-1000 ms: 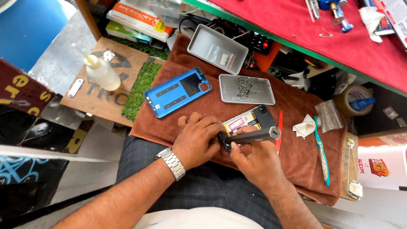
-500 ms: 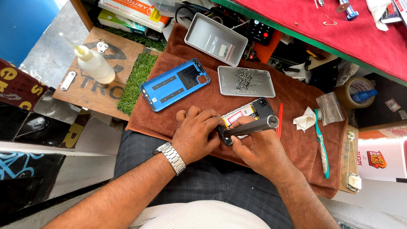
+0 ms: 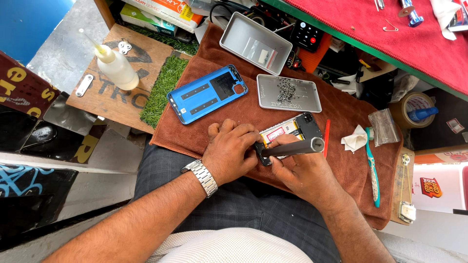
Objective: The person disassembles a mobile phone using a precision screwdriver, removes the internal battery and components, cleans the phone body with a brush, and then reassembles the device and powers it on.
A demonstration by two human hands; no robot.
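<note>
I see one opened phone (image 3: 292,132) on the brown towel (image 3: 234,117) — its lower end hidden under my left hand (image 3: 229,151), which presses it flat. My right hand (image 3: 302,170) is clamped on one grey screwdriver (image 3: 292,147), tip hidden. Beyond the phone: one blue back cover (image 3: 207,93), two metal trays (image 3: 288,92) — screws too small to count.

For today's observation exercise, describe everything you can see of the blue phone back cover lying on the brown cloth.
The blue phone back cover is a thin, rounded-corner shell, apparently plastic, lying inner side up and slanted on the brown cloth. Dark strips and a dark patch mark its inside, with a cut-out camera opening at one corner. It is detached, beside the green turf mat, and neither hand touches it.
</note>
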